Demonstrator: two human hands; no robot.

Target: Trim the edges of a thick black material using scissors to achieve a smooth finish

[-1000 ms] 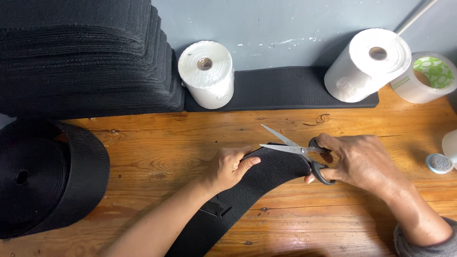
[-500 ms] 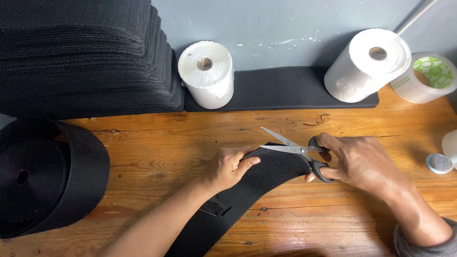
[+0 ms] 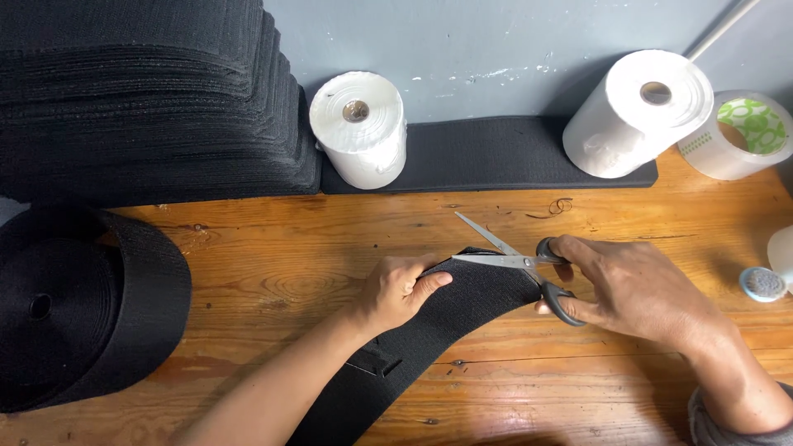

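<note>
Scissors [image 3: 516, 262] in the right hand [image 3: 636, 289], fingers through the grey handle loops, blades spread in a narrow V over the end of a wide black strap [image 3: 462, 310]. Lower blade lies flat along the strap's top edge; upper blade points up and away from it toward the wall.

Left hand [image 3: 398, 291] is closed on the strap just left of the blades, thumb on top, pressing it to the wooden table [image 3: 273, 248]. Strap runs from between the hands down toward the person, passing under the left forearm. Hands are near each other, not touching.

Far left of the left hand: big roll of the same black webbing [image 3: 74, 306], lying flat. Beyond it, a tall stack of cut black pieces [image 3: 149, 99] against the wall.

Straight beyond the hands: long black pad [image 3: 487, 157] along the wall, white paper roll [image 3: 361, 124] standing at its left end, second white roll [image 3: 636, 111] tipped at its right end. Tape roll with green print [image 3: 739, 132] just right of that. Small white bottle [image 3: 772, 277] lies right of the right hand.
</note>
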